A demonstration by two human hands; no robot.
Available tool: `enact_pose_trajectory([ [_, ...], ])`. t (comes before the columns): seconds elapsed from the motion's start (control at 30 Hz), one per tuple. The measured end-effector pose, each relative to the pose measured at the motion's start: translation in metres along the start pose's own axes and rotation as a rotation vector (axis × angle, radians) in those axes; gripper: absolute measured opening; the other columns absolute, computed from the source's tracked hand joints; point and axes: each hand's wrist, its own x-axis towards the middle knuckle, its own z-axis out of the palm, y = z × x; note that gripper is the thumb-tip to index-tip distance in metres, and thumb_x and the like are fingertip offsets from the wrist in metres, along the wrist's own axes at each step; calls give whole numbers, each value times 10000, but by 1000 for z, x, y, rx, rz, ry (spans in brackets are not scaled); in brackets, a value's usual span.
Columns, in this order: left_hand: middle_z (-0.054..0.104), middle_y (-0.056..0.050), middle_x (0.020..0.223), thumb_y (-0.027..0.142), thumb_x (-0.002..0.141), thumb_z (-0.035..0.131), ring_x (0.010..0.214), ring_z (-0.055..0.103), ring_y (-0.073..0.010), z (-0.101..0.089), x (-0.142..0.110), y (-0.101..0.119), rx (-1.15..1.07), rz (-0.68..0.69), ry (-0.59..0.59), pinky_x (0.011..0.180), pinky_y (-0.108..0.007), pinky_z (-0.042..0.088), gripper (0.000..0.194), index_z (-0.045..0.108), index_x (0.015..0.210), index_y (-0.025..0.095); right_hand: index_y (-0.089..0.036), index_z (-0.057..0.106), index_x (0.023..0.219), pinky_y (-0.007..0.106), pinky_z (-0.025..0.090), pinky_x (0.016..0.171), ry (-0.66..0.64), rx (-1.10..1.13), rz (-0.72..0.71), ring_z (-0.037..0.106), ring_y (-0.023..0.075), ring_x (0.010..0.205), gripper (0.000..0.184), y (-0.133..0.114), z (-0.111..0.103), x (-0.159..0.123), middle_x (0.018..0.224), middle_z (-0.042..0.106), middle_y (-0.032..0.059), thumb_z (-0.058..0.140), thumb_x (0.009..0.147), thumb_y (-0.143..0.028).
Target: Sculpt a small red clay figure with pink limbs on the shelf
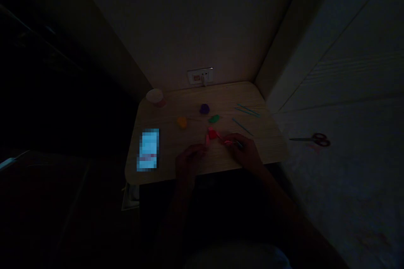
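In the dim head view, a lump of red modelling clay point(212, 134) lies near the front of the small wooden table, with a pink strip point(207, 139) at its left side. My left hand point(191, 159) is closed, its fingertips at the lower end of that strip. To the right, my right hand point(245, 150) pinches a twisted pink piece point(227, 142) that reaches toward the red clay. A short pale stick-like end shows by its fingers. Just behind are a green clay lump point(214, 119), a purple clay lump point(204, 109) and an orange clay lump point(182, 122).
A glowing, blurred phone point(148, 150) lies at the table's left. Behind it stands a pale cup point(155, 96). Several thin blue-green sticks point(243, 127) rest on the right. Red-handled scissors point(320, 139) lie on a pale surface beyond the table point(167, 134). A wall socket point(200, 76) holds a plug.
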Motion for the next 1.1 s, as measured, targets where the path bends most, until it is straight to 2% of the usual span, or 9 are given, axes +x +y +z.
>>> enact_pose_trajectory([
  [0.13,817,-103,994,358,733,852,957,771,-241,1,4,-2,17,-22,39,901,-360,619,278,821,930,165,-259,798,1022,367,582,936,5,7,-25,761,235,1006,200,0,1,3,1089,814,50,648,956,-372],
  [0.37,818,-123,1001,416,700,884,932,788,-240,4,7,-3,-108,-37,59,870,-356,640,397,787,965,136,-248,796,875,376,579,929,21,-28,4,758,245,984,231,-1,1,3,1018,817,53,633,959,-389],
  [0.5,811,-107,846,476,701,879,730,785,-217,5,6,-2,-88,-82,52,722,-336,657,430,769,921,123,-238,768,776,344,582,843,22,-15,16,755,223,841,246,-2,-1,1,836,804,40,629,937,-361],
  [0.63,769,-67,684,438,658,892,555,730,-184,4,5,-4,-43,-99,41,543,-276,611,368,714,753,130,-227,682,670,299,552,651,41,28,82,687,194,605,227,1,-2,0,593,713,8,690,860,-350],
  [0.7,730,-39,603,432,667,875,477,685,-162,3,5,-4,-28,-87,36,465,-244,564,355,676,690,139,-227,657,658,281,512,569,57,27,114,641,180,534,214,2,-2,-1,547,680,-5,716,826,-345],
  [0.77,709,-26,566,446,689,855,432,654,-149,3,5,-3,-28,-82,34,426,-229,534,359,666,682,141,-223,667,675,279,513,581,68,5,106,652,180,563,194,3,-1,0,590,703,2,709,829,-332],
  [0.93,814,-118,868,500,768,819,682,777,-210,3,6,-2,-89,-53,17,646,-306,644,431,769,959,117,-225,767,988,368,566,911,45,-19,-28,742,232,993,239,4,-3,4,1016,809,69,572,963,-360],
  [1.0,818,-138,987,505,772,824,819,798,-242,3,7,-3,-125,-37,9,778,-360,661,476,780,1057,127,-232,768,1070,391,557,962,46,-26,-40,736,239,1058,288,4,-4,4,1086,806,76,536,990,-381],
  [1.1,810,-146,1067,472,749,858,946,791,-258,2,6,-4,-126,-15,1,901,-395,647,438,801,1020,133,-237,786,1034,396,559,960,34,-27,-33,744,243,1039,299,3,-7,4,1080,810,71,532,984,-387],
])
